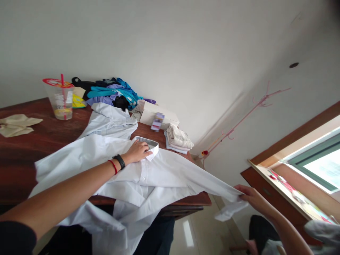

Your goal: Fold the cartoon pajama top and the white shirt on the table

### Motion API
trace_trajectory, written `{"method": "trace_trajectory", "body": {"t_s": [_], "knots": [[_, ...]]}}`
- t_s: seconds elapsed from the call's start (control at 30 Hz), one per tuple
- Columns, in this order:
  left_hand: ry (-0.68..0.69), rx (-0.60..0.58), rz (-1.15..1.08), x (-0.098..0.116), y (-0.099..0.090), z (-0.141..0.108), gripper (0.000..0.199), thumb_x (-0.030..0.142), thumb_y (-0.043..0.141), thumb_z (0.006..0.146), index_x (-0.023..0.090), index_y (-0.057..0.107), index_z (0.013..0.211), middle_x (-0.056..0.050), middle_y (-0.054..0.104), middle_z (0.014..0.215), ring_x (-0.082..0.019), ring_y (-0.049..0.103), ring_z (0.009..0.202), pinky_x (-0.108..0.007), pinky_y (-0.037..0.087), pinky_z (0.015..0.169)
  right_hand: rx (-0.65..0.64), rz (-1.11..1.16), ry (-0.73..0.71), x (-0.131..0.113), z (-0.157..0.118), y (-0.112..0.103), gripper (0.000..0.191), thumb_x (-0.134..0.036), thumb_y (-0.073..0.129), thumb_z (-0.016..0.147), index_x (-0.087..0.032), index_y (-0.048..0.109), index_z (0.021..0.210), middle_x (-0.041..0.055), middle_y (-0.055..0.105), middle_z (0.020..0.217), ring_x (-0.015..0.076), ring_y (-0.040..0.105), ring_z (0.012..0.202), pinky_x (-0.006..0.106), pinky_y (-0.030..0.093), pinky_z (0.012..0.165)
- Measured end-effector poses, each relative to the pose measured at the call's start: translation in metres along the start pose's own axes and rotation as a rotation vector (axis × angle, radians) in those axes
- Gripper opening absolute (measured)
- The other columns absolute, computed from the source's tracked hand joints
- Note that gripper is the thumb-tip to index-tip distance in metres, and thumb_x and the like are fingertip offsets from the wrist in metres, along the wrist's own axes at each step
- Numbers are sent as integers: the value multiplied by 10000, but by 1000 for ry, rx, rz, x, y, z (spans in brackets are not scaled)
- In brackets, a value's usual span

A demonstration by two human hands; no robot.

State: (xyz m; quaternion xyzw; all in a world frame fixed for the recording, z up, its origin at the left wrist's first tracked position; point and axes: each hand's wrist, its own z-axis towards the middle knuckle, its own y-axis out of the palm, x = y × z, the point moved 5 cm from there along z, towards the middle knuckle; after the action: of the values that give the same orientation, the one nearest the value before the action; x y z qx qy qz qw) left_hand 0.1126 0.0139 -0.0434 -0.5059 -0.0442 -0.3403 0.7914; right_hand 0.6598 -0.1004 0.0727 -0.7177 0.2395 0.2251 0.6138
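Note:
A white button-up shirt (170, 170) lies spread over the table, its lower folds hanging past the front edge. My left hand (136, 151), with a black band and a red cord on the wrist, presses at the collar (153, 144), fingers bent over the neck opening. Out to the right, beyond the table, my right hand (247, 196) is closed on the end of one sleeve (212, 182). That sleeve is stretched in a slant from the shoulder, and the cuff (230, 211) dangles below my fingers.
Behind the shirt are another pale garment (110, 120), a heap of blue and purple clothes (114, 92), a white box (159, 115) and folded cloths (178, 138). A plastic cup (62, 101) with a straw stands at left. A pink coat rack (233, 129) is by the wall.

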Motion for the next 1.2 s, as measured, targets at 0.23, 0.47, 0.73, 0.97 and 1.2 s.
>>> {"method": "trace_trajectory", "body": {"t_s": [0.23,0.47,0.73,0.97,1.2], "knots": [[-3,12,-40,5,-6,0,442,581,541,924,233,746,747,-87,755,1107,-303,662,1056,-551,310,1132,9,477,-6,-90,-29,1,721,-326,801,657,-289,632,1356,48,755,851,212,675,623,296,521,548],[-37,37,-94,10,-14,1,407,582,552,899,216,705,812,-89,747,1013,-300,664,1002,-521,388,1066,100,771,-212,-196,2,39,522,-241,811,662,-248,688,1169,5,734,823,149,662,635,235,519,572],[-134,104,-654,14,-46,11,726,774,226,967,198,669,970,-115,738,1072,-285,684,1011,-435,562,865,-266,909,-372,-310,61,155,631,-368,728,843,-285,551,1443,54,714,1277,212,708,1050,381,577,930],[-569,-386,-1348,10,-26,-3,781,854,504,839,203,567,1266,-98,695,1054,-226,704,798,-356,591,660,-213,591,-482,-276,62,225,657,-530,761,847,-301,584,1437,88,486,1584,275,415,1479,506,291,1226],[-372,-282,-1054,9,-4,-4,680,430,874,742,226,520,1286,-45,669,1004,-125,636,621,-242,529,529,-188,343,-438,-197,-33,233,336,-477,566,1008,-202,733,1104,69,755,900,210,707,877,330,552,827]]}}
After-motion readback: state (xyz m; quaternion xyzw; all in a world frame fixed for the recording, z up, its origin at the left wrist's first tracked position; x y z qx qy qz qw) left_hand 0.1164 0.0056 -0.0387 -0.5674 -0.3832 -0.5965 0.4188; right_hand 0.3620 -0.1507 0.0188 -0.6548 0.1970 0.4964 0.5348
